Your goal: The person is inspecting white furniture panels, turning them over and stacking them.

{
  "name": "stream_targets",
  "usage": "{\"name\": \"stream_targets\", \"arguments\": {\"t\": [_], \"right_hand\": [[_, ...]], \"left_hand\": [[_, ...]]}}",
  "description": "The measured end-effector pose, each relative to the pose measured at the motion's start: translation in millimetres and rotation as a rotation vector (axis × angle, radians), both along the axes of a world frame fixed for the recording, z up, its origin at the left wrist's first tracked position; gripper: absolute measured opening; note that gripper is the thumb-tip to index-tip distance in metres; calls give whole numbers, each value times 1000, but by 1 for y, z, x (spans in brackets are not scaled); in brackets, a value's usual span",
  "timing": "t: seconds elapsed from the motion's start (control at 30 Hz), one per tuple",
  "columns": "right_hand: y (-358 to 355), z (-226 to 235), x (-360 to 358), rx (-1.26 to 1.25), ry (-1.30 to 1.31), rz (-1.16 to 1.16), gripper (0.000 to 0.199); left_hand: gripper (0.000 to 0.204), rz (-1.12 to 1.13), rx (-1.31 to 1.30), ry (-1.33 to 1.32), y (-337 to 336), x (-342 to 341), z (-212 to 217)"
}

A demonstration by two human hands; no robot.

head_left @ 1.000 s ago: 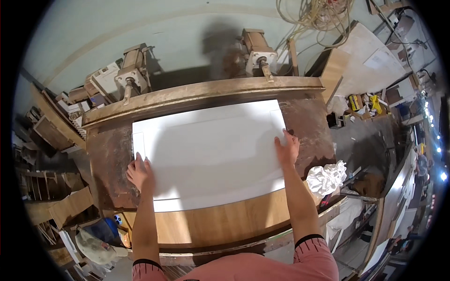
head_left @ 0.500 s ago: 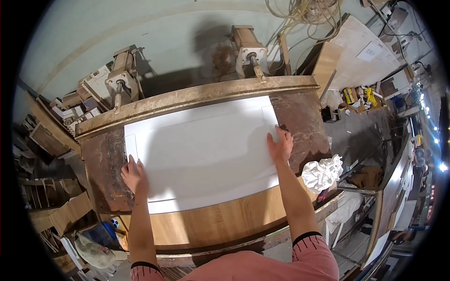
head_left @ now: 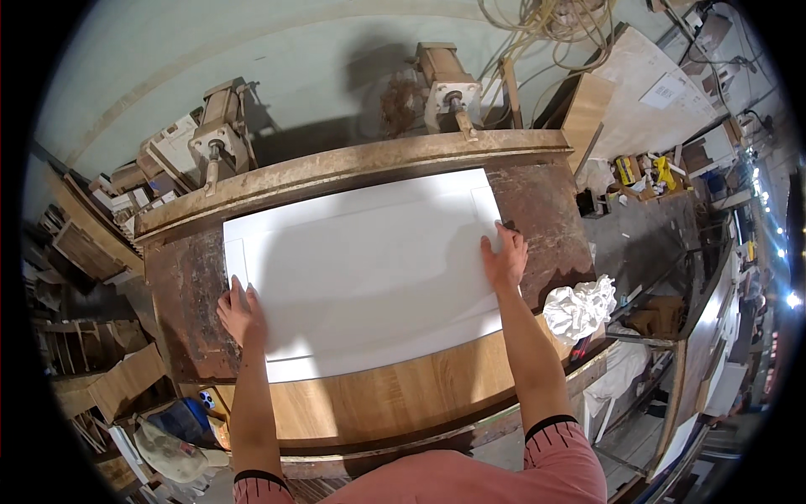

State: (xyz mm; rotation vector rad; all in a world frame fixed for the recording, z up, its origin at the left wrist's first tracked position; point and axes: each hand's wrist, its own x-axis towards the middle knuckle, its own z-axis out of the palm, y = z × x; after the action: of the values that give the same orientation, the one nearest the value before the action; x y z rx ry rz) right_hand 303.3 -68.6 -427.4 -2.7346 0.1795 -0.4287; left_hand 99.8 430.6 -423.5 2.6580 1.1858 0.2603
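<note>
- Your left hand (head_left: 240, 312) lies flat, palm down, fingers spread, on the left edge of the white panel (head_left: 369, 269), near its front corner; it grips nothing
- Your right hand (head_left: 504, 262) lies flat as well, fingers open and pointing away from you, on the right edge of the same panel; whether the thumb hooks round the edge cannot be told
- The white panel lies face up on the workbench (head_left: 185, 294), long side across your view, with a faint raised border showing along its left and right ends
- Its front edge overlaps a wood-grain board (head_left: 395, 395) that lies under it and sticks out toward you
- Its back edge runs just beside the worn wooden rail (head_left: 353, 168) at the rear of the bench
- Bare, stained bench top shows to the left of your left hand and to the right of your right hand
- A crumpled white rag (head_left: 579, 307) sits at the right front corner of the bench, near your right forearm but apart from it
- Two clamp-like machine heads (head_left: 220, 134) (head_left: 445, 84) stand behind the rail, one left, one right
- A tangle of cables (head_left: 546, 21) hangs at the top of the view
- Both sleeves are pink with dark cuffs
</note>
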Motion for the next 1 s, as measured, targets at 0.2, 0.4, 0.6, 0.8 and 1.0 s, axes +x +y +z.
{"name": "stream_targets", "arguments": {"t": [0.2,0.4,0.6,0.8,1.0], "right_hand": [[2,1,1,-14,17,4,50],[2,2,2,-5,15,10,49],[-6,-8,4,-59,30,-1,47],[-6,-9,6,-122,2,50,45],[-1,-6,4,-86,-19,64,47]], "left_hand": [[52,7,-24,-5,-4,1,7],[52,-7,-16,-25,-3,0,8],[46,-41,101,-108,0,1,-4],[45,-36,141,-112,3,-1,-5],[50,-3,15,-104,2,-2,0]]}}
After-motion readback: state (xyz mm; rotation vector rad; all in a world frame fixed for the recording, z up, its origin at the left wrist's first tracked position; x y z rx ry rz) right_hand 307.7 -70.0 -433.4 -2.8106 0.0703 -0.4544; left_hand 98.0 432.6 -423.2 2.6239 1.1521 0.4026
